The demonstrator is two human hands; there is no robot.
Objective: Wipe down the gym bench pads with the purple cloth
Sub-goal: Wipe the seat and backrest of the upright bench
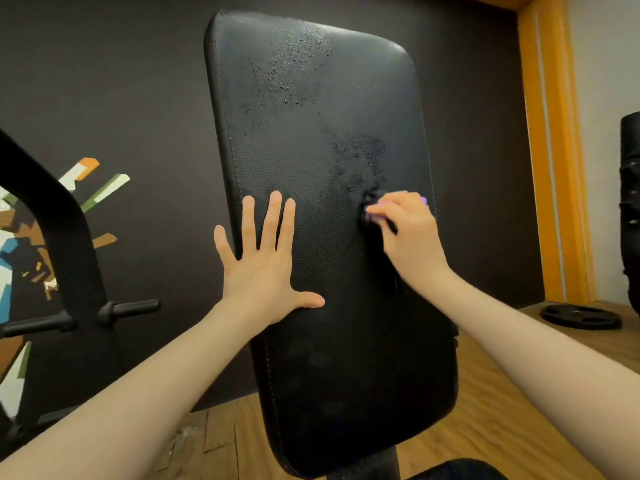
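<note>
A tall black back pad (311, 150) of the gym bench fills the middle of the view, tilted upright. Spray droplets bead on its upper part and on a patch at mid right. My right hand (408, 233) grips the purple cloth (375, 204) bunched against the pad's right side, just below the wet patch; only small bits of purple show past my fingers. Flat on the pad's left edge rests my left hand (263, 261), fingers spread and straight. A corner of a second black pad (453, 471) shows at the bottom edge.
A black rack frame (69, 237) with pegs (131, 308) stands at the left before a dark painted wall. A weight plate (581, 317) lies on the wooden floor at the right, near an orange door frame (550, 150) and a dark object (630, 209).
</note>
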